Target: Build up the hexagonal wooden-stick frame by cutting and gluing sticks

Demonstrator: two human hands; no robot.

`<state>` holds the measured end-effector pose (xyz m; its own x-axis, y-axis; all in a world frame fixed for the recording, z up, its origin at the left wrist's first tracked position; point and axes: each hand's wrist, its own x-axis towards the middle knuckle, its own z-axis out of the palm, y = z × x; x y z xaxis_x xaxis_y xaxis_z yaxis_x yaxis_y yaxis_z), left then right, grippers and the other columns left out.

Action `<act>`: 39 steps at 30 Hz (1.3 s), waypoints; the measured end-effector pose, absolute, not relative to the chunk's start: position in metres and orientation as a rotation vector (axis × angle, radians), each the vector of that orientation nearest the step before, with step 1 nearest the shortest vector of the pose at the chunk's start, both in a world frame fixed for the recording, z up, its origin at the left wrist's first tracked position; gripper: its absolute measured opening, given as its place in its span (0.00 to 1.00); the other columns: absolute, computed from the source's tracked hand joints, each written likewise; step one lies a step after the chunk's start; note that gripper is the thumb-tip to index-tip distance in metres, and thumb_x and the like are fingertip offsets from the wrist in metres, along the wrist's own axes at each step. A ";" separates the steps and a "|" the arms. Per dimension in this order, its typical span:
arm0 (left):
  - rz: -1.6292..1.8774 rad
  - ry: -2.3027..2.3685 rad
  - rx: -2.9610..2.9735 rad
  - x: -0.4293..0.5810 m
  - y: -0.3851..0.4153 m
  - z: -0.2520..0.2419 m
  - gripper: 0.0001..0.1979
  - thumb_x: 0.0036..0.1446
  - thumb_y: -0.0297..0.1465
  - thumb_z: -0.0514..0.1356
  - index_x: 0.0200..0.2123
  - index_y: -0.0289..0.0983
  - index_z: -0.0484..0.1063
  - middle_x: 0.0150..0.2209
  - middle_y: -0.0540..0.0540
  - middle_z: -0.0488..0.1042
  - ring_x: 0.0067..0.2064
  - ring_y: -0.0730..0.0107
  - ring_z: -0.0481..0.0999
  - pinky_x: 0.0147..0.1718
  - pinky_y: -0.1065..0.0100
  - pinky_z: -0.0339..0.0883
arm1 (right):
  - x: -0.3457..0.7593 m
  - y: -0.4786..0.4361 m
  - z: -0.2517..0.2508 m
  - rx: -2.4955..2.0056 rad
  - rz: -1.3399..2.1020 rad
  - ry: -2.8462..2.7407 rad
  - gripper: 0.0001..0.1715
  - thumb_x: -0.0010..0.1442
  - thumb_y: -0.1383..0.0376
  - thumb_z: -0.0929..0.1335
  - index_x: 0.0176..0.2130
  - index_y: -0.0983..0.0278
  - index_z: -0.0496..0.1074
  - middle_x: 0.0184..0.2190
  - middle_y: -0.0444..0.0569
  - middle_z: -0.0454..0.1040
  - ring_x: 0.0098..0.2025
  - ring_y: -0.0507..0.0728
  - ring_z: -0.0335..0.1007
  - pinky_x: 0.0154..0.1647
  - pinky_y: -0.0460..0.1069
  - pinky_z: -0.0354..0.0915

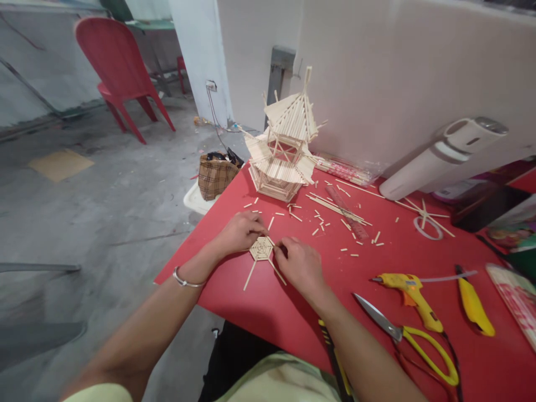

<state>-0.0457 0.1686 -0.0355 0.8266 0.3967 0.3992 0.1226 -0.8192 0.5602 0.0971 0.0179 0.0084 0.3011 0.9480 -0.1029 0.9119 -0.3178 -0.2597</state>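
Note:
A small hexagonal web of pale sticks (pixel 262 249) lies on the red table (pixel 268 310), with longer sticks reaching out from its corners. At its upper left is my left hand (pixel 243 231), fingers pinched together at the top edge. My right hand (pixel 298 262) is at the right side, thumb and forefinger closed on a short stick along the upper right edge. What my left fingertips hold is too small to make out. Behind the hands stands a pagoda-like stick model (pixel 285 151) with layered roofs.
Right of my hands lie scissors (pixel 393 329), a yellow glue gun (pixel 412 290) and a yellow cutter (pixel 475 304). Cut stick pieces, a clear ruler (pixel 347 212) and a white tumbler (pixel 439 156) are farther back. A plaid bag (pixel 215 177) sits beyond the table's left edge.

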 end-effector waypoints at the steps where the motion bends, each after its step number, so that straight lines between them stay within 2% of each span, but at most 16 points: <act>1: 0.693 0.383 2.481 -0.046 0.169 -0.036 0.17 0.56 0.20 0.54 0.35 0.39 0.83 0.32 0.45 0.77 0.36 0.69 0.74 0.38 0.67 0.67 | 0.097 0.018 0.008 -2.408 0.351 -1.738 0.13 0.67 0.60 0.62 0.39 0.59 0.74 0.39 0.46 0.77 0.37 0.54 0.72 0.32 0.48 0.53; 13: 0.713 0.387 2.481 -0.045 0.168 -0.035 0.18 0.55 0.19 0.54 0.35 0.40 0.82 0.32 0.45 0.77 0.35 0.69 0.74 0.36 0.68 0.66 | 0.097 0.018 0.007 -2.395 0.318 -1.748 0.13 0.67 0.61 0.61 0.38 0.60 0.73 0.38 0.45 0.78 0.36 0.54 0.72 0.31 0.48 0.51; 27: 0.660 0.388 2.509 -0.045 0.167 -0.029 0.18 0.55 0.20 0.52 0.36 0.39 0.82 0.33 0.44 0.77 0.36 0.68 0.74 0.38 0.66 0.68 | 0.096 0.018 0.006 -2.411 0.333 -1.787 0.15 0.69 0.61 0.60 0.40 0.61 0.74 0.39 0.49 0.77 0.38 0.55 0.73 0.36 0.47 0.57; 33: 0.612 0.395 2.543 -0.044 0.166 -0.028 0.17 0.55 0.19 0.53 0.35 0.39 0.81 0.35 0.45 0.77 0.37 0.68 0.75 0.39 0.67 0.67 | 0.097 0.020 0.003 -2.390 0.282 -1.842 0.15 0.68 0.62 0.60 0.38 0.61 0.74 0.37 0.48 0.77 0.37 0.54 0.73 0.34 0.47 0.56; 37: 0.613 0.410 2.587 -0.047 0.160 -0.013 0.12 0.58 0.26 0.58 0.41 0.39 0.79 0.42 0.43 0.77 0.43 0.63 0.75 0.44 0.64 0.66 | 0.100 0.020 0.011 -2.353 0.296 -1.845 0.13 0.67 0.63 0.61 0.39 0.60 0.75 0.38 0.47 0.78 0.37 0.54 0.73 0.32 0.47 0.53; 39: 0.586 0.356 2.604 -0.048 0.155 0.003 0.13 0.59 0.28 0.60 0.46 0.39 0.77 0.47 0.41 0.76 0.48 0.60 0.74 0.47 0.62 0.65 | 0.103 0.019 0.020 -2.299 0.303 -1.856 0.13 0.67 0.62 0.61 0.39 0.60 0.75 0.38 0.46 0.78 0.37 0.53 0.73 0.32 0.48 0.52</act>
<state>-0.0476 0.1552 0.0027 0.8768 0.3373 0.3427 0.1483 -0.8677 0.4745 0.1028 0.0188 0.0200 0.2043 0.9776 -0.0504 0.9428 -0.2104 -0.2585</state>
